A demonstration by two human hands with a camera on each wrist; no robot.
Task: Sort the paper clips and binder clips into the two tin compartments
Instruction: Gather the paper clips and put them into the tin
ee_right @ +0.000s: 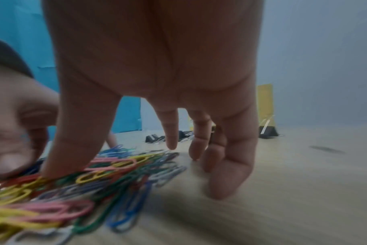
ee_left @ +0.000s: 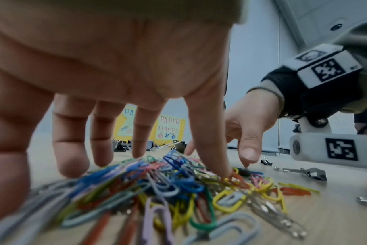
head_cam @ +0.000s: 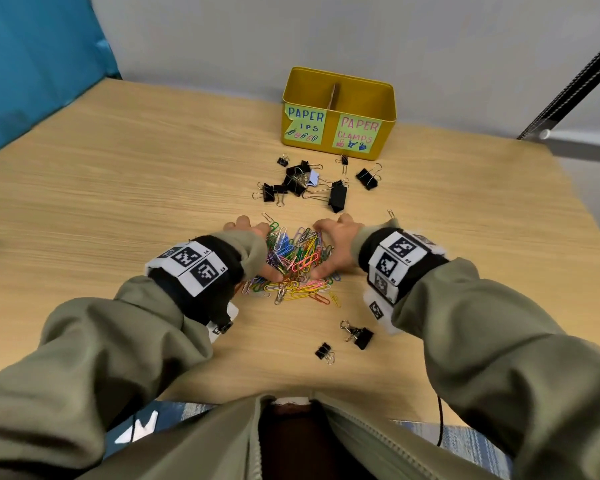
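Observation:
A pile of coloured paper clips (head_cam: 293,258) lies mid-table. My left hand (head_cam: 260,249) and right hand (head_cam: 333,249) flank it, fingers spread, tips down on the clips and the table, thumbs nearly meeting at the near side. From the left wrist, the left hand (ee_left: 119,69) arches over the paper clips (ee_left: 168,185) opposite the right hand (ee_left: 251,119). From the right wrist, the right hand (ee_right: 157,66) presses its thumb on the clips (ee_right: 115,174). Black binder clips (head_cam: 302,183) lie between the pile and the yellow tin (head_cam: 338,77), labelled for paper clips left and clamps right.
Two more binder clips (head_cam: 357,336) lie near the table's front edge, right of centre. A single steel paper clip (head_cam: 391,213) sits beyond my right wrist. A teal partition (head_cam: 32,64) borders the wooden table (head_cam: 118,168) on the left; a grey wall stands behind the tin.

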